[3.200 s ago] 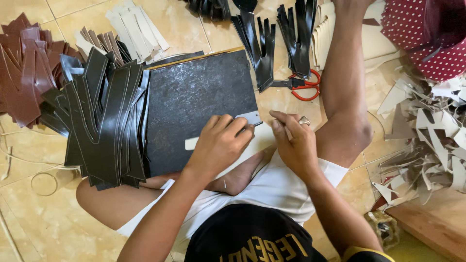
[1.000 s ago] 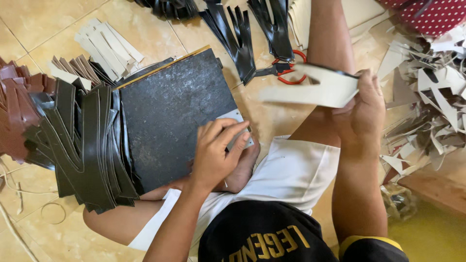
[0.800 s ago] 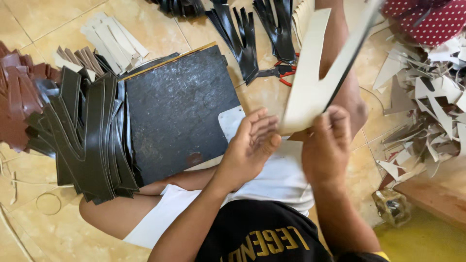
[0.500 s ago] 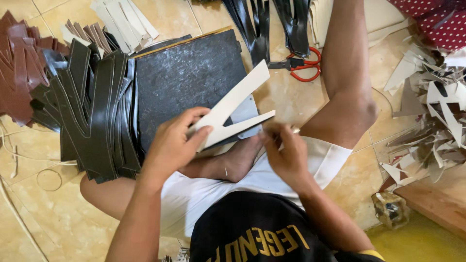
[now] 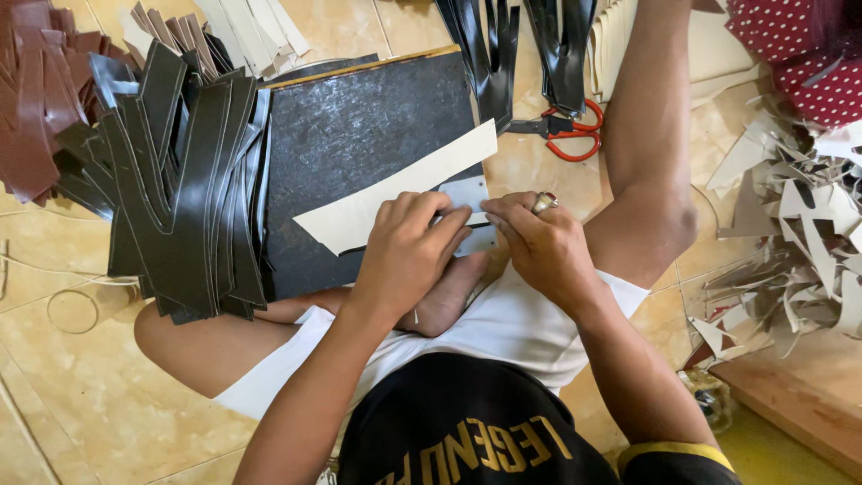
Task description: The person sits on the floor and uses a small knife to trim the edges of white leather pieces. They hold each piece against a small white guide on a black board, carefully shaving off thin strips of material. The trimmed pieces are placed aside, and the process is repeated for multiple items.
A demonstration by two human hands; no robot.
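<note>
A cream V-shaped cut piece (image 5: 395, 193) lies flat on the black work board (image 5: 359, 135). My left hand (image 5: 409, 247) presses down on its near end. My right hand (image 5: 539, 242), with a ring on one finger, pinches the same end beside a small pale template piece (image 5: 467, 193). Both hands sit just above my crossed leg and foot (image 5: 449, 301).
A stack of black cut pieces (image 5: 180, 189) lies left of the board, brown pieces (image 5: 36, 99) further left. Red-handled scissors (image 5: 566, 130) and more black pieces (image 5: 530, 45) lie beyond. Offcut scraps (image 5: 799, 233) pile up on the right; my right knee (image 5: 651, 207) is raised.
My right hand lifted the cream piece from the right side, carried it over, and both hands have laid it down flat on the black board.
</note>
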